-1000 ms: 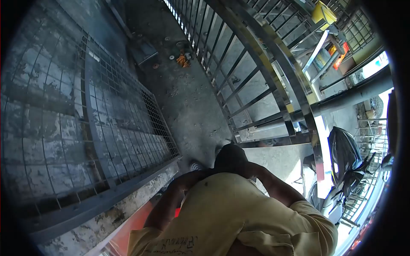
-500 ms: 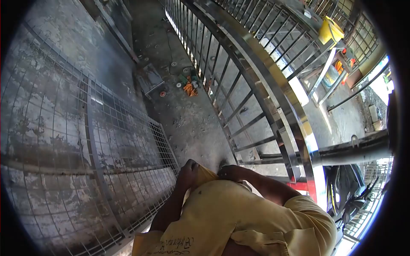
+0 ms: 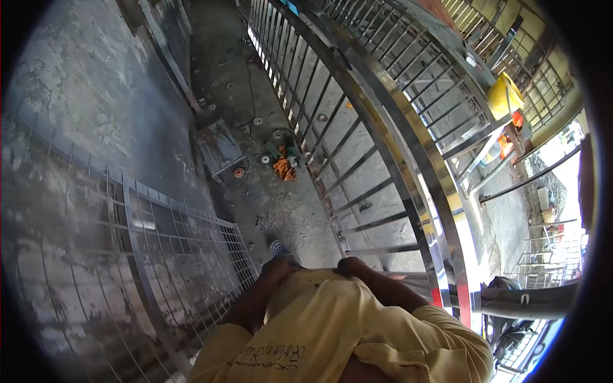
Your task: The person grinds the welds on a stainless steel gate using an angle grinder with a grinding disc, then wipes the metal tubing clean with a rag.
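My left hand [image 3: 279,268] is closed at the lower left edge of the yellowish shirt [image 3: 319,313] I wear. At the other side of the same hem, my right hand [image 3: 350,265] is curled in a fist-like shape against the cloth. The fingers of both hands are partly hidden by their own backs, but the hem stretches between them. Just beyond my left hand a foot in patterned footwear [image 3: 277,247] shows on the concrete floor [image 3: 281,214].
Curved metal railings [image 3: 377,147] run along my right; a wire mesh panel [image 3: 172,242] leans at my left by the wall. Ahead lie an orange cloth [image 3: 284,168], a small metal table [image 3: 220,148], and several scattered discs. A yellow bucket [image 3: 506,97] stands beyond the railings.
My view has shifted forward and the floor items sit lower. The shirt hem, earlier pulled up in a peak by my left hand, now lies flatter. A foot has come into sight.
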`<state>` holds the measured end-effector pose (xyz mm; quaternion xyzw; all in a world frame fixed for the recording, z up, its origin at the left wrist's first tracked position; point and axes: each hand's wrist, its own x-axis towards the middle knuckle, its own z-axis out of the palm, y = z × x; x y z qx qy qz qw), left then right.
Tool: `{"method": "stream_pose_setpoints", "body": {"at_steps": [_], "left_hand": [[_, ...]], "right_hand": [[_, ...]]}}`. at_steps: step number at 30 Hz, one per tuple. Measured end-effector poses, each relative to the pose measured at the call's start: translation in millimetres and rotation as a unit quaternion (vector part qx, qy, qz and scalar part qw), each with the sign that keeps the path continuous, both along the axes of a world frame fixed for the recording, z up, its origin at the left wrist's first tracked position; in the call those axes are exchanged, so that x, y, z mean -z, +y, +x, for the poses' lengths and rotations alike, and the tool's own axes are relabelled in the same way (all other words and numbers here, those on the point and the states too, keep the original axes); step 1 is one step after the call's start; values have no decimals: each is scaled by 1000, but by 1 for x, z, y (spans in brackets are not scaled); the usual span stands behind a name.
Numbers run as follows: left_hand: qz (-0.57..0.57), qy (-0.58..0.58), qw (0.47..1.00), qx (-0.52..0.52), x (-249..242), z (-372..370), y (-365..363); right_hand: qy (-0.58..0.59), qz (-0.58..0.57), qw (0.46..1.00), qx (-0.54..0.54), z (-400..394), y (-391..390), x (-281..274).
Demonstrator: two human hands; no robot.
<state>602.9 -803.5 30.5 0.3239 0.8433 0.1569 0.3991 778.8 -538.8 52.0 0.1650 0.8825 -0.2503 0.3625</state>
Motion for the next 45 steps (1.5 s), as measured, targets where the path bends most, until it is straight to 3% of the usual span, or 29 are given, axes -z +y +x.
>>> {"method": "stream_pose_setpoints", "body": {"at_steps": [1, 2, 4, 6, 8, 10, 13, 16, 17, 19, 23, 25, 26, 27, 28, 30, 33, 35, 37, 39, 40, 41, 45], "left_hand": [[-8, -13, 999, 35, 5, -23, -8], [-43, 1, 999, 1, -5, -45, -14], [-125, 29, 990, -64, -33, -86, -36], [-151, 7, 983, -107, -3, -129, -79], [-163, 8, 978, -130, 20, -162, -112], [-152, 29, 978, -137, 30, -188, -124], [-61, -30, 986, -153, 43, -220, -112], [-41, -48, 988, -140, 29, -253, -78], [-41, -52, 991, -116, 30, -270, -70], [-54, -72, 981, -174, 30, -303, -59], [0, -88, 922, -377, -10, -357, -46], [-39, -102, 899, -424, -36, -385, -44], [-55, -110, 887, -446, -43, -403, -36], [-56, -101, 889, -444, -50, -420, -29], [-59, -94, 889, -444, -55, -431, -27], [-64, -97, 886, -449, -58, -444, -15], [-63, -129, 895, -423, -61, -478, 8], [-83, -123, 917, -370, -62, -502, 29], [-93, -117, 936, -320, -66, -528, 60], [-96, -104, 955, -260, -64, -562, 82], [-96, -99, 964, -228, -62, -578, 91], [-75, -40, 984, -158, -57, -595, 100], [-54, -28, 997, -53, 10, -697, 115]], "right_hand": [[-30, 11, 999, -25, -2, 6, 0], [-58, 19, 997, -52, -5, 16, 0], [29, -48, 998, 26, 5, 58, -13], [68, 24, 966, 248, 22, 80, -2], [33, 77, 940, 330, 36, 99, -3], [-93, -4, 867, 489, 40, 104, -7], [-206, -10, 862, 463, 35, 112, 16], [-219, -82, 852, 469, -7, 125, 44], [-218, -61, 833, 505, -57, 121, 15], [-232, -96, 877, 409, -117, 142, 42], [-42, -129, 916, 377, -263, 186, 52], [34, -161, 916, 366, -339, 206, 35], [47, -23, 966, 254, -381, 218, 6], [135, -47, 956, 255, -410, 223, -12], [77, -129, 938, 312, -437, 229, -32], [129, -130, 936, 300, -460, 237, -58], [150, -133, 927, 318, -473, 240, -47], [111, -146, 914, 362, -448, 243, -21], [54, -78, 904, 416, -406, 234, 0], [-57, -132, 866, 480, -350, 226, 31], [-112, -104, 895, 420, -324, 221, 49], [-114, -95, 879, 453, -299, 209, 48], [-94, -85, 756, 642, -242, 165, 33]]}}
